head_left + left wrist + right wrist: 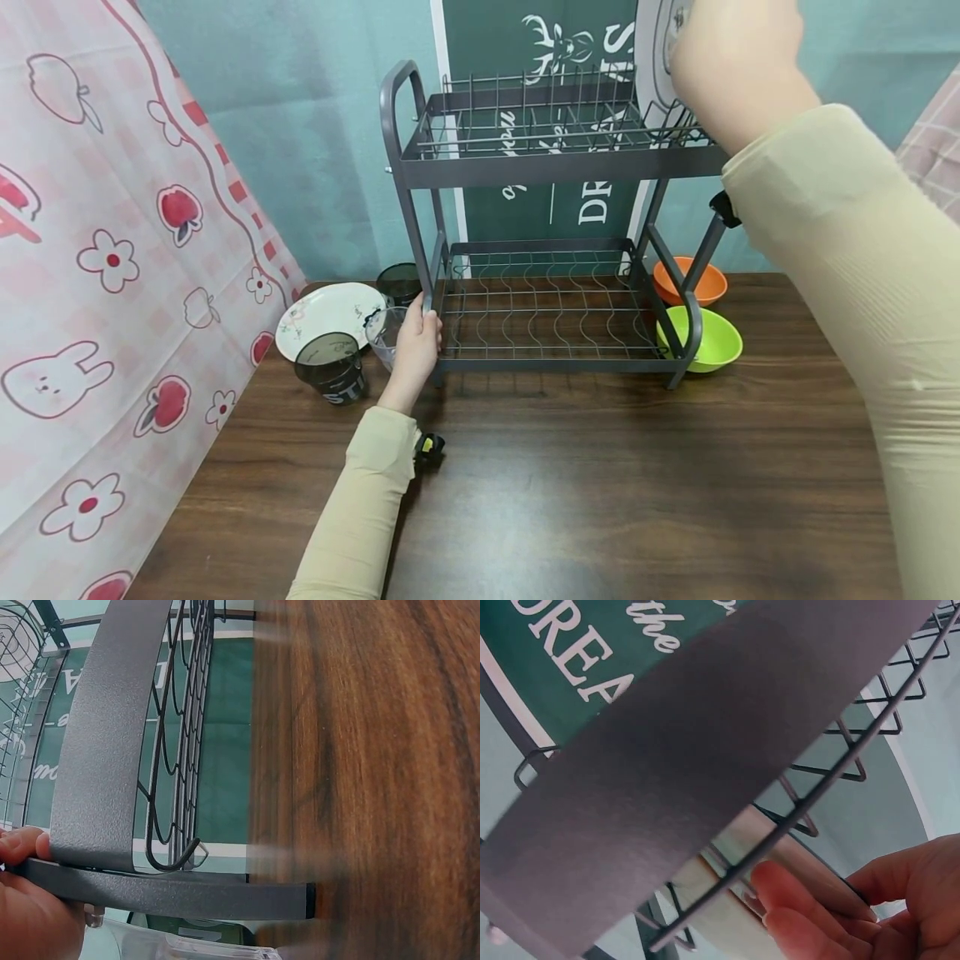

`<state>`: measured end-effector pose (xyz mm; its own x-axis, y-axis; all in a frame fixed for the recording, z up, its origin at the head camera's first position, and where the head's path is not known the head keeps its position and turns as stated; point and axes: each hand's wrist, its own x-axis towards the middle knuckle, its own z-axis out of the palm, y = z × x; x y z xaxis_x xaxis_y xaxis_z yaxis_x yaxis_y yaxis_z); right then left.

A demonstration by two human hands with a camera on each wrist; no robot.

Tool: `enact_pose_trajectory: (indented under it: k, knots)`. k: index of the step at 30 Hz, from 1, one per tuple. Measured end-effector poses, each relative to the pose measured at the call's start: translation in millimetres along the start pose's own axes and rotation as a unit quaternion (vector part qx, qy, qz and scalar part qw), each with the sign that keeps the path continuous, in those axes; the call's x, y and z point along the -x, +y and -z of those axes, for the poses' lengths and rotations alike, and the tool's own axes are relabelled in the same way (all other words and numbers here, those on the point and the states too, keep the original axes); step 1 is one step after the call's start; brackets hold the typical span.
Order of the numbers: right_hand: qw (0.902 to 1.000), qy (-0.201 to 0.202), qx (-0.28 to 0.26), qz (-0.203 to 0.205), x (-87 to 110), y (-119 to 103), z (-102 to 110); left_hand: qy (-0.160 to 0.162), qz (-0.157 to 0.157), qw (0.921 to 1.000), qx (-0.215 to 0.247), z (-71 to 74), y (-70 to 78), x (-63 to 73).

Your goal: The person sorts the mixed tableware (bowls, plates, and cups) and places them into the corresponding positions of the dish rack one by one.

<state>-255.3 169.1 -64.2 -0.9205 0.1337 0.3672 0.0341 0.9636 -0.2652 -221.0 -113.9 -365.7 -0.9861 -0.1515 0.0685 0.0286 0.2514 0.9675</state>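
Note:
A dark grey two-tier dish rack (555, 171) stands on the table. My left hand (417, 342) grips its left front leg low down, and the left wrist view shows the thumb and fingers around that metal leg (187, 891). At the upper tier's right end, a white plate (652, 62) stands on edge among the wires. My right hand (738, 62) holds this plate; in the right wrist view the fingers and thumb pinch its rim (814, 874) behind the wire rail. The right fingers are hidden in the head view.
Left of the rack lie a white oval plate (330, 312), a dark tinted cup (332, 371), a second dark cup (399, 282) and a clear cup (384, 329). An orange bowl (701, 283) and a green bowl (716, 342) sit by its right leg.

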Motion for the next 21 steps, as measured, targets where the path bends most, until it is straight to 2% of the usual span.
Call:
enact_pose_trajectory:
  k: [5,16,21]
  knots:
    - [0.9992,0.01,-0.038,0.0,4.9,3.9,-4.6,-0.001,0.001,1.0,-0.003,1.6,0.7,0.3]
    - [0.9991,-0.009,0.04,-0.003,0.1,11.5,-15.8,-0.002,0.003,1.0,0.001,1.0,-2.5,-1.0]
    - [0.9996,0.003,0.028,0.002,2.1,14.2,-17.1,0.001,-0.002,1.0,0.003,0.2,-3.0,-1.1]
